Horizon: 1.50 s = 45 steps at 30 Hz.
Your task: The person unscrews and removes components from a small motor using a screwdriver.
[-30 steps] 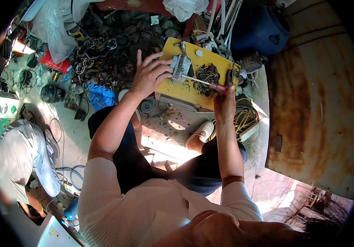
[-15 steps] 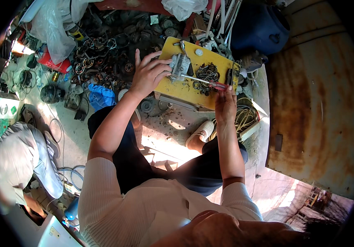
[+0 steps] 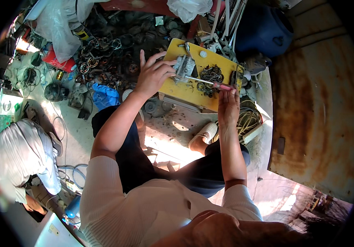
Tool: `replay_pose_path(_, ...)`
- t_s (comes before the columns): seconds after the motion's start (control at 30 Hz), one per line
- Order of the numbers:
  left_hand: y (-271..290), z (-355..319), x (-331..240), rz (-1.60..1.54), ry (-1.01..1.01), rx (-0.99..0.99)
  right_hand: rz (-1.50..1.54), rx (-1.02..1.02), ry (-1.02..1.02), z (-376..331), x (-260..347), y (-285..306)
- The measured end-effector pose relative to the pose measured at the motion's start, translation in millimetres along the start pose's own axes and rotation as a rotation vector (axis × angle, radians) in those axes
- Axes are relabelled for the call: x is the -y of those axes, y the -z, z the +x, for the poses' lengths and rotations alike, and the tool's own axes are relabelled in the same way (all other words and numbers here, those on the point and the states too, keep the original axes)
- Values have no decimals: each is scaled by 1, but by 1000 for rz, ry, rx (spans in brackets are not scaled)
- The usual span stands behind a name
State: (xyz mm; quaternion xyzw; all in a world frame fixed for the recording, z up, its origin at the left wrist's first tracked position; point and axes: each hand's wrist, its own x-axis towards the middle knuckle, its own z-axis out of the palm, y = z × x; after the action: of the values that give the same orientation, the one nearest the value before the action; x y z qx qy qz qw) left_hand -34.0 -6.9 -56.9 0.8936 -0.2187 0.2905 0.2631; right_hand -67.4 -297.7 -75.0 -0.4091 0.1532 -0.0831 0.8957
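Observation:
A grey metal block, finned or ridged in look, lies on a yellow board in front of me. My left hand steadies the block from its left side, with some fingers against it and others stretched out. In my right hand is the red handle of a screwdriver. Its shaft points left, and the tip meets the block's right side; the exact contact point is too small to make out. Dark small metal parts are heaped beyond the shaft. Behind the block rests a shiny metal tool.
Motor parts litter the ground at the far left, near a blue cloth. A blue barrel and a rusty metal sheet stand to the right. Coiled hose lies beside the board. At left, another person bends over.
The whole view has shifted slightly. Both hands keep nearly the same hold on the block and screwdriver. The other person at left has leaned over further.

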Motion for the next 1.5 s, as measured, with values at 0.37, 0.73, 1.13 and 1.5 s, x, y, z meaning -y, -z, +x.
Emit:
replay_pose_path(0.37,3,0,-4,1,9,7,-110,-49,6,2,2,6)
replay_pose_path(0.73,-1,-1,-1,10,15,2,-7,-7,-9,1,1,2)
replay_pose_path(1.13,1,0,-4,-14,33,2,5,1,23,10,-6,15)
replay_pose_path(1.5,1,-2,-2,5,26,-12,48,21,-43,2,1,2)
